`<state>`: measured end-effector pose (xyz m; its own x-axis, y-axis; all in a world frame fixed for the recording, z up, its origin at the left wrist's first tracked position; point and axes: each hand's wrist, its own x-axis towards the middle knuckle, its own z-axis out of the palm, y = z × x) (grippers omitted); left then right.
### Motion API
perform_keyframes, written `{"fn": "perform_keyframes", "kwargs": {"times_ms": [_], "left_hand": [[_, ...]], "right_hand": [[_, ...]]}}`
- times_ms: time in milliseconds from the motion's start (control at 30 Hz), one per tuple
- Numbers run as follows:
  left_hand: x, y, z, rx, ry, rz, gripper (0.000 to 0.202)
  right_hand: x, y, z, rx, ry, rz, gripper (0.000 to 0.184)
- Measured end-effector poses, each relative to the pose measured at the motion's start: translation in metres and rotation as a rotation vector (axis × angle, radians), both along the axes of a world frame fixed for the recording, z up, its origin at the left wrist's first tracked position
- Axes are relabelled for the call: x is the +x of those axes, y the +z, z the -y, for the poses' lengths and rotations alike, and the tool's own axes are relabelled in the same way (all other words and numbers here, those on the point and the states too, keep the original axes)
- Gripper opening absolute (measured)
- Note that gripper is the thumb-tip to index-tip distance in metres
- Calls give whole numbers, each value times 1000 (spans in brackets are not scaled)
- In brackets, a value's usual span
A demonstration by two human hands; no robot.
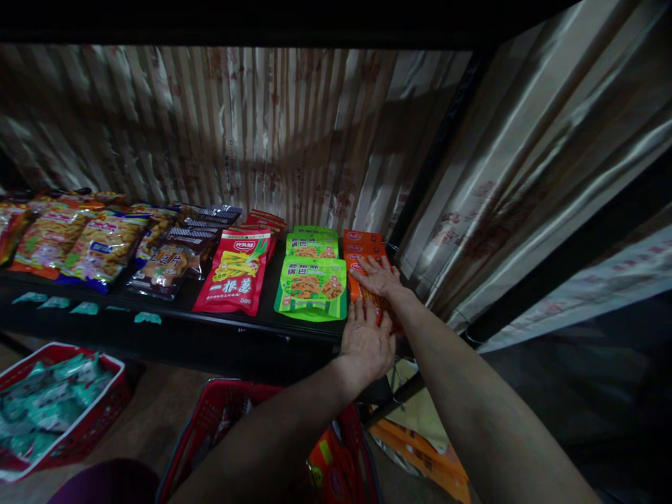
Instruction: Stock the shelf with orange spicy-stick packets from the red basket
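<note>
My right hand (379,276) lies flat, fingers spread, on top of a row of orange snack packets (362,245) at the right end of a dark shelf (231,318). My left hand (366,341) rests at the near end of the same orange row, fingers stretched forward against the front packet, at the shelf's front edge. Just left of them lie green snack packets (313,285) and, further left, red packets (236,273).
More snack bags (102,246) fill the shelf's left part. A red basket (63,406) with teal packets sits on the floor at left, another red basket (341,455) under my arms. Striped curtain (262,133) hangs behind; a black post (435,154) stands right.
</note>
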<state>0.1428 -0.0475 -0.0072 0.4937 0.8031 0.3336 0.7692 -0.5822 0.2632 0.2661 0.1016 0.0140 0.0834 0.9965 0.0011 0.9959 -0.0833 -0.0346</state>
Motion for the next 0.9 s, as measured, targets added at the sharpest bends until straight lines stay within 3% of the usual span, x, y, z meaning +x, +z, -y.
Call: {"fn": "perform_keyframes", "kwargs": {"times_ms": [400, 533, 900], "left_hand": [[2, -1, -1, 6, -6, -18, 54], [1, 1, -1, -18, -13, -33, 55], [1, 5, -1, -39, -24, -60, 57]], "right_hand": [[-2, 6, 3, -48, 3, -32, 76], [-8, 10, 4, 9, 32, 17, 69], [-10, -6, -8, -26, 10, -38, 70]]}}
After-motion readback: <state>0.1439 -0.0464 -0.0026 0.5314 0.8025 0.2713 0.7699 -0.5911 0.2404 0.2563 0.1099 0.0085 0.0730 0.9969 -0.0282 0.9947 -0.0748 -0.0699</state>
